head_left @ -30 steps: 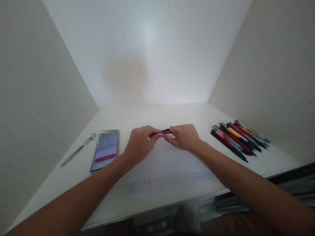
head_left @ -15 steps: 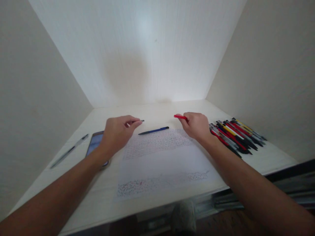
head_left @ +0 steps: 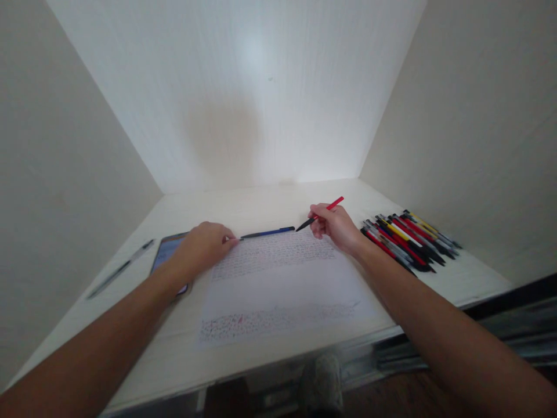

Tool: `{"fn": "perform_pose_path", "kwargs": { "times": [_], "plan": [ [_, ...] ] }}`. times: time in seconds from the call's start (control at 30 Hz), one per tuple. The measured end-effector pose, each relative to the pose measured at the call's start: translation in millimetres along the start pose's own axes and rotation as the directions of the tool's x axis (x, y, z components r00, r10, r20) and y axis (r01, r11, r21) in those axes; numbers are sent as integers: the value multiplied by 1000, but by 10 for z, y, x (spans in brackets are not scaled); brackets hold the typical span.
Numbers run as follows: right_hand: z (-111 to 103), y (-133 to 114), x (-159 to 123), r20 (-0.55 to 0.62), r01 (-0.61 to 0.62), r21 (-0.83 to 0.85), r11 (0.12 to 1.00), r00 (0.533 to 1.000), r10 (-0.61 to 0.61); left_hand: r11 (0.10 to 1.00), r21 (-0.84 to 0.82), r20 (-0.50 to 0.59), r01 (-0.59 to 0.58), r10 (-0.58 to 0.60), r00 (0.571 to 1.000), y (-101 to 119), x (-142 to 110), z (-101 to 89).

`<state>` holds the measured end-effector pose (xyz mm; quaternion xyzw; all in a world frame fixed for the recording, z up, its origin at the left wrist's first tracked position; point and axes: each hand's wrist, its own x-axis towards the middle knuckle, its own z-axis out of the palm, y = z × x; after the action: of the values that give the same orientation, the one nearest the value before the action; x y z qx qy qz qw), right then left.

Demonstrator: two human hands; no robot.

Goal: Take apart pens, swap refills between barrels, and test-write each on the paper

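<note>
Now, right hand (head_left: 333,225): we grip the red pen (head_left: 321,213), tip down at the paper's (head_left: 282,278) far edge.
Left hand (head_left: 204,246): our fingertips are closed, touching the blue pen (head_left: 267,233) lying along that edge.

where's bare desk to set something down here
Free: the back strip between the blue pen and the rear wall, and the gap between the grey pen and phone. Crowded: the pen pile beside the right hand.
</note>
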<state>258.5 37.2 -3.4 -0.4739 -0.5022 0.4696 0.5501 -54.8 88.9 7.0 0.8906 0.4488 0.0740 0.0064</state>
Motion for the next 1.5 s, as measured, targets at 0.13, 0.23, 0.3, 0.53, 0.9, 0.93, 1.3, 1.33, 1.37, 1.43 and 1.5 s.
{"fn": "perform_pose_path", "kwargs": {
  "times": [0.13,0.23,0.3,0.53,0.9,0.93,1.3,1.33,1.37,1.43,1.5],
  "plan": [
    [39,-46,-54,128,-46,15,999,991,44,1000,16,-80,16,-15,997,-8,-8,9],
    [68,-65,-85,193,-46,-19,999,980,49,997,-59,-200,-41,29,979,140,-29,-17],
    [100,-74,-107,228,-30,-23,999,973,35,989,-117,-249,-94,62,966,308,-62,-33],
    [271,-65,-173,329,-21,-54,998,944,37,965,-123,-303,-231,185,935,654,-161,49],
    [339,-41,-210,358,16,-122,992,933,29,961,-43,-349,-272,241,906,675,-161,75],
    [335,-41,-210,360,-7,-98,995,932,42,962,-44,-349,-271,239,906,668,-163,73],
    [402,-16,-236,388,-36,-110,993,919,76,947,-25,-370,-319,288,883,706,-170,110],
    [410,-10,-238,384,-40,-116,992,920,82,947,-22,-369,-319,289,883,714,-171,111],
    [416,-4,-238,369,-47,-126,991,925,91,948,-17,-372,-319,290,882,721,-173,109],
    [424,5,-236,314,-69,-161,985,942,118,948,-1,-378,-319,296,877,726,-178,96],
    [431,5,-233,256,-88,-209,974,956,142,947,23,-379,-320,305,874,724,-181,77]
  ]
}}
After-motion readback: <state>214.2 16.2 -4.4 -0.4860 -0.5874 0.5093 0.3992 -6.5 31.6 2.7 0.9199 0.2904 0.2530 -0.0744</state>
